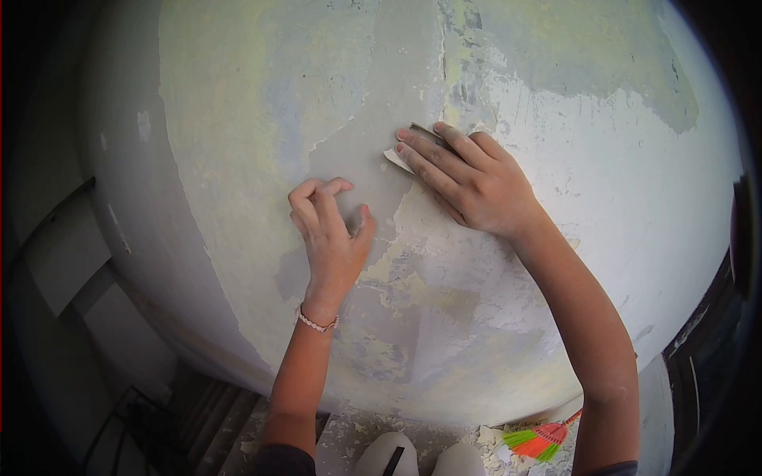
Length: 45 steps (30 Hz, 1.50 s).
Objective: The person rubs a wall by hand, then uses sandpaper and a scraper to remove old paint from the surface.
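My right hand (484,182) is pressed close to the wall (619,198), its grip closed over a flat dark tool (427,132), most of which is hidden under my fingers; only a thin edge shows past the fingertips, so I cannot tell its full shape. A pale flap (398,161) sticks out just beside my fingertips, and I cannot tell whether it belongs to the tool or is lifted paint. The tool lies against the upper middle of the wall, where a smooth grey patch (349,151) meets ragged white and yellowish paint. My left hand (329,246) is lower and to the left, nothing in its grip, fingers curled and thumb well apart from them; whether it touches the wall I cannot tell. A beaded bracelet (316,320) circles that wrist. Below, paint flakes (357,436) litter the floor, a green and orange broom (540,441) lies near my right forearm, and dark stairs (214,428) run down at the left.
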Available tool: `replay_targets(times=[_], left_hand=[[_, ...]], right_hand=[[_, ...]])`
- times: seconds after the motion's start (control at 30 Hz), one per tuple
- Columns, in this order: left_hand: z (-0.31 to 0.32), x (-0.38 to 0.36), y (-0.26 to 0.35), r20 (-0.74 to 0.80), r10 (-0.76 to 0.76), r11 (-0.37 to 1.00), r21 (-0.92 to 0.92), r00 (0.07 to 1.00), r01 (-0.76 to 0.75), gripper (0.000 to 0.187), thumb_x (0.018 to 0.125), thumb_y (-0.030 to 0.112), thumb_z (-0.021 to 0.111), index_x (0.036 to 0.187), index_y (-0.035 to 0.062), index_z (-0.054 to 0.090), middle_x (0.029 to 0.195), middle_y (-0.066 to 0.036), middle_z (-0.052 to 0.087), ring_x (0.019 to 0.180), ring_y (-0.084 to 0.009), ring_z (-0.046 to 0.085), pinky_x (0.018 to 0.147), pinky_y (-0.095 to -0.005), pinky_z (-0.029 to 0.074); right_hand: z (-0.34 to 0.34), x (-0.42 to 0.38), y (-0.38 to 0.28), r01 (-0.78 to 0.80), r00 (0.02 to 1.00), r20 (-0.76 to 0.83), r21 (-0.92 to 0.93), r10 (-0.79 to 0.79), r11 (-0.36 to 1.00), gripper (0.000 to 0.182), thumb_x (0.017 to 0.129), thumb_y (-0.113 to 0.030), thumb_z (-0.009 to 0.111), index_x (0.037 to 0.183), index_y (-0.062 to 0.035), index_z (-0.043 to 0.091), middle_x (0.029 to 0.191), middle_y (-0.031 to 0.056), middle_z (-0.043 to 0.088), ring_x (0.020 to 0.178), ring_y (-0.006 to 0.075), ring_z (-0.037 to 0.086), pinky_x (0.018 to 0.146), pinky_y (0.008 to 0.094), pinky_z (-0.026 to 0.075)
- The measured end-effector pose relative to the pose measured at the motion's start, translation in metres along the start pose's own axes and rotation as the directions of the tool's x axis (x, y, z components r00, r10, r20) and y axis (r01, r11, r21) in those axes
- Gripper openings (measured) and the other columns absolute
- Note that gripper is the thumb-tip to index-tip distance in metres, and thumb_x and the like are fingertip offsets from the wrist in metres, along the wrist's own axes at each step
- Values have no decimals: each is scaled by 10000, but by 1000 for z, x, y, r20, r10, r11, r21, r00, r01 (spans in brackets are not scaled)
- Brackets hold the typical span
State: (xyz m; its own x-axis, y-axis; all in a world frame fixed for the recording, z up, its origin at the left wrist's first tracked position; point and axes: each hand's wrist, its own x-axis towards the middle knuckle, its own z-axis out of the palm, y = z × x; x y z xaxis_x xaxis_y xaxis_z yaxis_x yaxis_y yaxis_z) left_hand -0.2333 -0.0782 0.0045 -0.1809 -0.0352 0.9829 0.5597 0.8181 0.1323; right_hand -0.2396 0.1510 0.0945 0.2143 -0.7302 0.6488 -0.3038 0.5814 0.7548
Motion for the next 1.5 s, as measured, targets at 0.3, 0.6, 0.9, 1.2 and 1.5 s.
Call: replay_targets(times=[0.3,0.6,0.9,1.2,1.5], left_hand=[[1,1,-37,-76,-267,944,-219,961,246,322,848,-98,536,1156,-1,530,1183,-107,385,923,-208,436,862,-300,428],[3,0,-17,12,-9,992,-122,1000,10,459,894,73,731,1264,-7,470,1253,-150,368,1058,-287,502,898,-408,463],[3,1,-16,18,1,982,-188,1000,3,488,873,8,720,1287,28,464,1252,-114,353,964,-213,393,937,-366,414],[7,8,-5,-7,47,996,-71,999,-47,520,760,-78,680,1234,3,485,1233,-151,383,1104,-311,506,925,-425,473],[11,9,6,-52,99,994,48,994,-97,445,731,-121,622,1154,-19,532,1187,-153,390,1041,-329,540,892,-406,499]], right_hand=[[2,-2,1,9,1000,-17,-6,-9,1000,456,820,-172,717,1257,-39,715,1395,51,681,1181,224,620,839,295,492],[1,-1,0,0,1000,-4,-5,0,1000,448,813,-169,722,1242,-40,721,1388,46,684,1181,220,615,850,303,492],[1,-1,-1,-3,1000,-15,1,3,1000,464,796,-163,728,1242,-37,721,1391,47,680,1184,226,613,846,305,499],[2,-2,0,3,1000,-6,-19,-3,1000,480,808,-165,715,1270,-36,710,1401,49,672,1181,221,619,844,304,495],[0,0,0,0,1000,5,-13,0,1000,496,822,-172,700,1299,-35,693,1397,61,674,1181,228,630,834,310,494]])
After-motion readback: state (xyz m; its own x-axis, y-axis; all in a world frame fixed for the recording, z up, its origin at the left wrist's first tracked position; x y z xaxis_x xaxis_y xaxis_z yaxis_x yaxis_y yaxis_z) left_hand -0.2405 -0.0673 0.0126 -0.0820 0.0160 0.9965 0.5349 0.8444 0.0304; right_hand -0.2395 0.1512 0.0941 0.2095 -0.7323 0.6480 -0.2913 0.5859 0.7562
